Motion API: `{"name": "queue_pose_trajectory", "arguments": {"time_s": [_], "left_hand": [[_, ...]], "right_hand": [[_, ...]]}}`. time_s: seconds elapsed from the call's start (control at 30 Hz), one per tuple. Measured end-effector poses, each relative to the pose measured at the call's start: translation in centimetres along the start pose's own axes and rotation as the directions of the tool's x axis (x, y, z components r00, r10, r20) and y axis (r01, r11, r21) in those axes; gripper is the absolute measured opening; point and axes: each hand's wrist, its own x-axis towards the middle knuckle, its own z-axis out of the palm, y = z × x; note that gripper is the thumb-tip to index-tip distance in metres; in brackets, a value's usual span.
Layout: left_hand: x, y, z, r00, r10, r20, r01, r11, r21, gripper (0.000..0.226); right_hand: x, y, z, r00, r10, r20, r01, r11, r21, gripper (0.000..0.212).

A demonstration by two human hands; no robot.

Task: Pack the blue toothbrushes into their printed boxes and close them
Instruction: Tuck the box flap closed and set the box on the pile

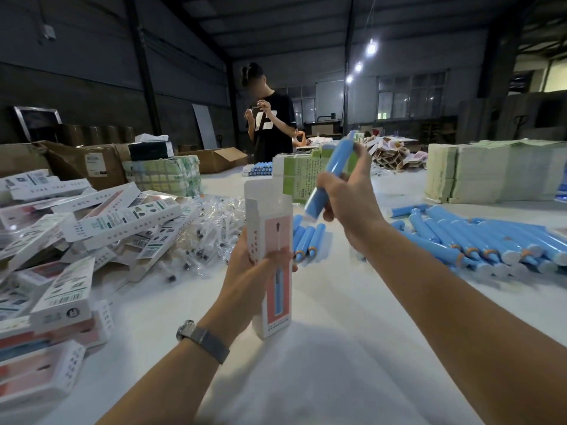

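A pile of boxes point(92, 216) with closed ends was heaped at nine o'clock on the table point(306, 363); these were judged to be packed, though their contents could not be seen. Many blue toothbrushes point(478, 240) were spread loose at three o'clock, and a few more point(306, 237) lay just beyond the held box. Bagged parts point(211, 222) were piled at ten o'clock, and stacks of flat cartons point(491, 173) stood at two o'clock. The work was judged to be well under way, with a large share left.

One box point(273, 259) was held upright at the centre, its base resting on or just above the table, its top flap raised and its mouth open. Nothing had yet been put into it, as far as could be seen. Insertion, tucking of the flap and closing were left for this piece.

The left hand point(251, 271) was wrapped round the middle of the box: the fingers point(277, 257) were curled across the printed front, close together, with the thumb hidden behind.

The right hand point(346, 197) was raised at one o'clock of the box mouth, well clear of it. A toothbrush point(334, 173) was gripped in it, tilted, with the lower end pointed down toward the opening but not yet inside. The fingers were closed round the shaft; how the thumb lay could not be told.

A person point(270, 118) in a black shirt stood at twelve o'clock, beyond the table.
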Motion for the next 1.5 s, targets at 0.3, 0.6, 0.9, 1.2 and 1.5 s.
{"name": "queue_pose_trajectory", "arguments": {"time_s": [0.3,0.6,0.9,1.2,1.5], "left_hand": [[0.0,0.1,-0.3,0.998,0.020,0.062,-0.020,1.000,0.001,0.035],[-0.3,0.7,-0.3,0.991,0.104,0.083,-0.106,0.994,0.032,0.033],[-0.4,1.1,0.0,0.966,0.182,0.182,-0.197,0.978,0.067,0.035],[-0.3,1.2,-0.6,0.953,0.194,0.234,-0.223,0.969,0.103,0.037],[-0.2,1.3,-0.8,0.944,0.216,0.249,-0.243,0.966,0.084,0.041]], "right_hand": [[-1.7,-5.0,1.0,0.972,-0.205,0.117,0.192,0.975,0.112,0.101],[-2.2,-5.7,1.2,0.884,-0.427,0.189,0.464,0.847,-0.260,0.116],[-2.2,-7.4,0.6,0.885,-0.312,0.345,0.439,0.807,-0.395,0.110],[-2.4,-7.7,0.3,0.891,-0.288,0.350,0.422,0.808,-0.410,0.115],[-2.8,-7.9,0.4,0.880,-0.311,0.359,0.444,0.806,-0.391,0.117]]}}
